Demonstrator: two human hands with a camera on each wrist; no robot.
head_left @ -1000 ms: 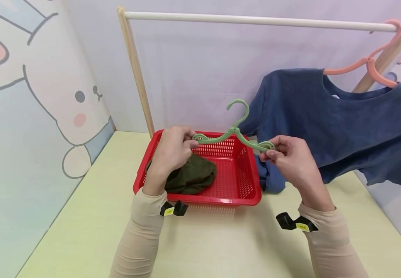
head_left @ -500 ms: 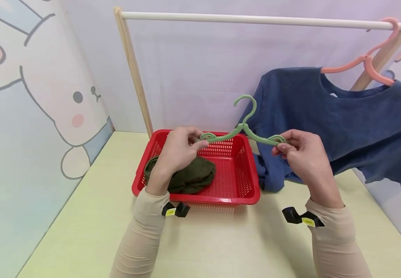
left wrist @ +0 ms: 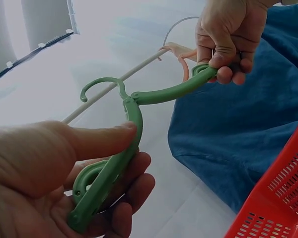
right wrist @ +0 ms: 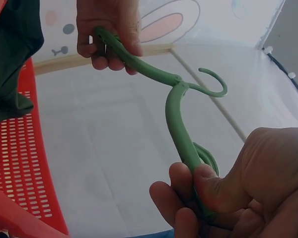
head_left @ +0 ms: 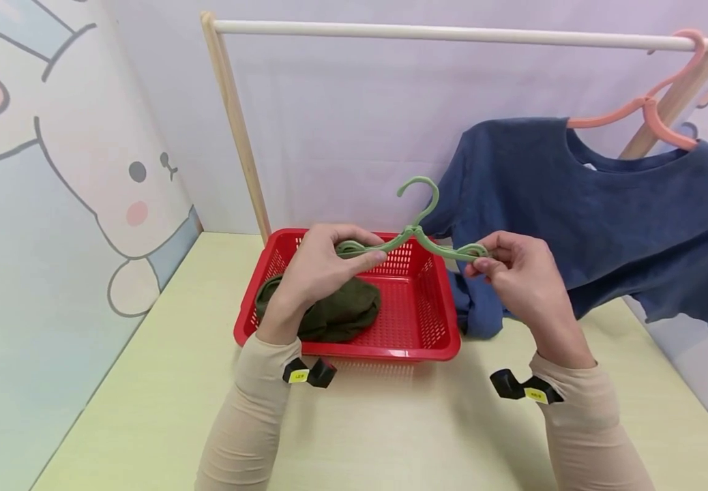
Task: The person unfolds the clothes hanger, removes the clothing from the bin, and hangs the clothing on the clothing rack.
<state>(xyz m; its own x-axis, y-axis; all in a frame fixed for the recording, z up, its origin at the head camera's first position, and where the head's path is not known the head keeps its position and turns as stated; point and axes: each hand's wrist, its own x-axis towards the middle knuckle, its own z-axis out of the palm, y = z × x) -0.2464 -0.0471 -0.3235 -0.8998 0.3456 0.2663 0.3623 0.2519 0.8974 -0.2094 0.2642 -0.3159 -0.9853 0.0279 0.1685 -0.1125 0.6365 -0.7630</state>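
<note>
A green folding hanger (head_left: 413, 230) is held level above the red basket, its hook pointing up. My left hand (head_left: 323, 266) grips its left arm, thumb along the front and fingers curled behind, as the left wrist view shows. At the other end my right hand (head_left: 522, 276) pinches the right arm tip between thumb and fingers. Below, a dark green cloth garment (head_left: 344, 310) lies crumpled in the left part of the red basket (head_left: 391, 352). Its shape is partly hidden by my left hand and wrist.
Behind stands a rack with a white rod (head_left: 440, 33) and wooden posts (head_left: 235, 129). A dark blue T-shirt (head_left: 532, 198) hangs at its right end on a pink hanger (head_left: 612, 117), its lower part touching the pale yellow tabletop (head_left: 378, 429).
The hanger first shifted right and up, then came back left and slightly down. My left hand now holds further in along its arm, thumb extended. My right hand has moved back left with it.
</note>
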